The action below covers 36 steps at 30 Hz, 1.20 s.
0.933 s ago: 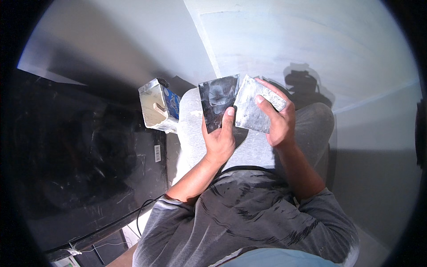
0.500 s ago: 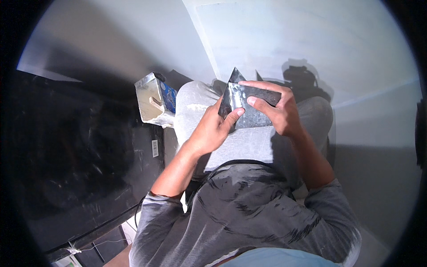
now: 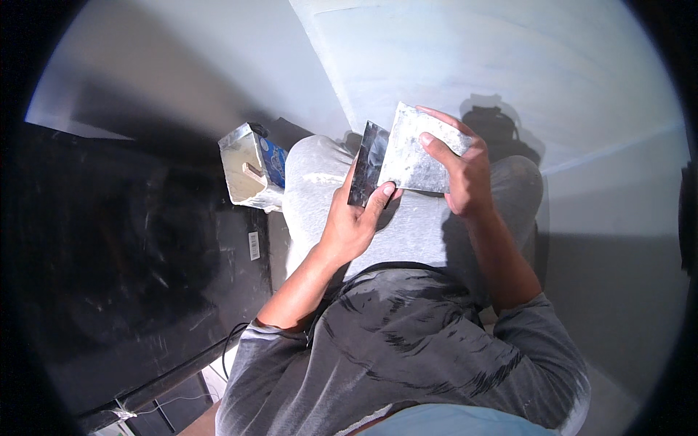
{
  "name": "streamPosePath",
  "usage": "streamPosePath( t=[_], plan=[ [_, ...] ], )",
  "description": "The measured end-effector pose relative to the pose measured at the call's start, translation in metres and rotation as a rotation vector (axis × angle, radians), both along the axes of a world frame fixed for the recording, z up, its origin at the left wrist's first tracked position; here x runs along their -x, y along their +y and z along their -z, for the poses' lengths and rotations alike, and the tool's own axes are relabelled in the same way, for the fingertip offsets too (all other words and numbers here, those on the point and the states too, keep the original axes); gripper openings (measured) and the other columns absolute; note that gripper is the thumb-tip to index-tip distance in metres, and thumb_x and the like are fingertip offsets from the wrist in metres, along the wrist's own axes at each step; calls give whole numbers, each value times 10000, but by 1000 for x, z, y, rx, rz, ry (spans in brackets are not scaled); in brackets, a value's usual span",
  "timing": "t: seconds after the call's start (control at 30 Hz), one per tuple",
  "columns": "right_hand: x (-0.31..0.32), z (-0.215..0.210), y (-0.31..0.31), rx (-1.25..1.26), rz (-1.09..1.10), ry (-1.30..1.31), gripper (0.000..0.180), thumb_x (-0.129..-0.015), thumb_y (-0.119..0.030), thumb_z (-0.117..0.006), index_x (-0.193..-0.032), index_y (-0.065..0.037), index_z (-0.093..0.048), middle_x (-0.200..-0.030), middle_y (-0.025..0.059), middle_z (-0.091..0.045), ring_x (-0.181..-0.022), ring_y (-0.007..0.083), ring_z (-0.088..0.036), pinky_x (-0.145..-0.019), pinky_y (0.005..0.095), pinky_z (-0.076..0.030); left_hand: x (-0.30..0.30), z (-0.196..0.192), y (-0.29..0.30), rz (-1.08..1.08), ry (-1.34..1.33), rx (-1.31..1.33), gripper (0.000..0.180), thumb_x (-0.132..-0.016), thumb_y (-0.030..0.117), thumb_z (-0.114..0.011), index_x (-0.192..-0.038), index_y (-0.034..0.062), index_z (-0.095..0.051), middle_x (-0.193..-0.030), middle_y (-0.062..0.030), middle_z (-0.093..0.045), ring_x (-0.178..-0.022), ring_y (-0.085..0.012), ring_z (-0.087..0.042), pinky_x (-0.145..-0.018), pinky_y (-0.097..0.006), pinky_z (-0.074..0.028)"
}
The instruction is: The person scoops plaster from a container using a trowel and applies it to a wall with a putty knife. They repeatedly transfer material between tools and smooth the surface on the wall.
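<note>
Above my lap, my right hand (image 3: 463, 171) grips a flat, squarish metal putty scraper (image 3: 420, 156) with no handle showing. Whitish compound smears cover its face, and my right thumb lies across it. My left hand (image 3: 356, 218) holds a second flat putty scraper (image 3: 369, 163), dark and shiny, by its lower part. The left edge of the whitish scraper meets or overlaps the dark one; whether they touch all along cannot be told. My left thumb sits at the lower corner where the two come together. Most of my left fingers are hidden behind the dark blade.
Left of my knee stands an open bucket (image 3: 243, 171) with a blue label, its inside coated in pale compound, a small stick-like piece inside. A large black panel (image 3: 138, 269) fills the left side. Pale walls (image 3: 523, 43) meet in a corner ahead.
The right scraper has turned from its darker, tilted side to show a broad whitish face. The dark scraper has tilted in my left hand, and that hand has shifted slightly down.
</note>
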State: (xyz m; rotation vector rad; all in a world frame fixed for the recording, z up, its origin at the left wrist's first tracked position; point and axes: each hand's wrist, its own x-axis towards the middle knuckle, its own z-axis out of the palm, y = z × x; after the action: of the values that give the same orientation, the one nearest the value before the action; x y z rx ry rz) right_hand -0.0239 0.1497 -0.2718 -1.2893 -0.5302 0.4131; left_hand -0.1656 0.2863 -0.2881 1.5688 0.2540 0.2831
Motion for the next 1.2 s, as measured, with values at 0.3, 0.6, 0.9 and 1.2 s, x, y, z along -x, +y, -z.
streamPosePath(
  t=[0.3,0.6,0.9,1.2],
  plan=[
    [-1,-19,0,140,-284,-191,329,-924,-51,-648,-1239,39,-675,-1130,157,-737,-1001,187,-701,-923,317,-550,3,-13,21,291,308,-10,593,-1025,102,-600,-1543,6,-328,-1032,-85,-676,-965,-115,-664,-834,-305,-559],
    [-3,-2,8,-62,31,11,324,-938,-59,-649,-1252,17,-668,-1053,145,-742,-927,177,-710,-836,310,-573,4,2,2,-3,30,-50,577,-1045,134,-564,-1556,12,-326,-1012,-110,-733,-957,-133,-683,-875,-294,-522],
    [-16,-20,1,133,-59,-291,342,-938,-75,-664,-1274,-8,-669,-1063,124,-749,-934,145,-694,-853,284,-553,19,-12,6,4,57,186,507,-1045,66,-542,-1510,-23,-361,-1092,-125,-715,-945,-143,-677,-858,-282,-548],
    [1,-10,4,-16,398,-405,383,-944,-21,-672,-1326,-23,-641,-1220,115,-700,-984,113,-664,-863,255,-531,7,-29,7,-95,-130,679,444,-1048,221,-557,-1417,18,-420,-1217,-205,-642,-1016,-345,-714,-768,-387,-640]
  ],
)
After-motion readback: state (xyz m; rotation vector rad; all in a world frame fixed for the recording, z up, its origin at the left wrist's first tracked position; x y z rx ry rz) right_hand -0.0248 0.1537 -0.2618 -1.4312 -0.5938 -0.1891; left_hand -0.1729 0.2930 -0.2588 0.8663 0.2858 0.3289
